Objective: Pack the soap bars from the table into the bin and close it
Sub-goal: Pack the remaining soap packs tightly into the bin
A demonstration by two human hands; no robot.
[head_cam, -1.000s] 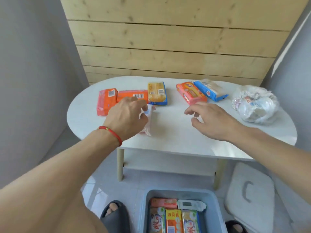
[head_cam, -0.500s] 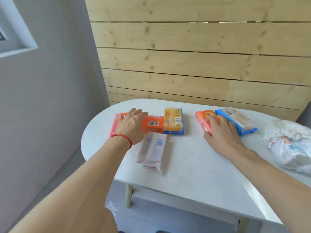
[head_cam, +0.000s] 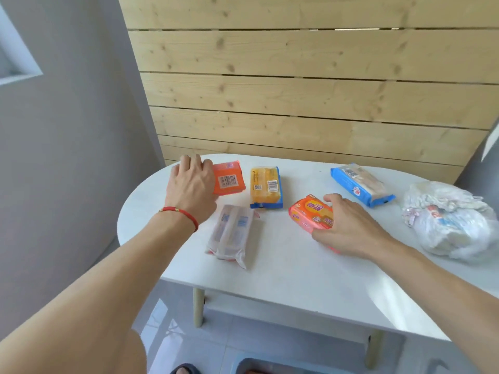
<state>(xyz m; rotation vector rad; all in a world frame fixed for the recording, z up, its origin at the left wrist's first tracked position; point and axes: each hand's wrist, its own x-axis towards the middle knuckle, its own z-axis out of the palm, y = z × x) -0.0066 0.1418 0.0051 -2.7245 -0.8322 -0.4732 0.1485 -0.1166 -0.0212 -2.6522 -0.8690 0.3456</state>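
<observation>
Several wrapped soap bars lie on the white table (head_cam: 297,279). My left hand (head_cam: 190,184) is closed over the left end of an orange bar with a barcode (head_cam: 229,180), which sits tilted. My right hand (head_cam: 348,228) grips a pink-orange bar (head_cam: 310,214), thumb on its far edge and fingers at its near edge. A yellow bar in a blue wrapper (head_cam: 266,187), a white clear-wrapped pack (head_cam: 232,233) and a blue pack (head_cam: 361,184) lie loose. Only the rim of the blue bin (head_cam: 256,365) shows on the floor below.
A crumpled white plastic bag (head_cam: 445,220) sits at the table's right end. A wooden slat wall stands behind the table and a grey wall to the left. A sandalled foot (head_cam: 186,369) is on the floor beside the bin.
My right hand has pulled the pink-orange bar toward me, away from the blue pack. My left hand has closed on the orange bar and turned it off the yellow one.
</observation>
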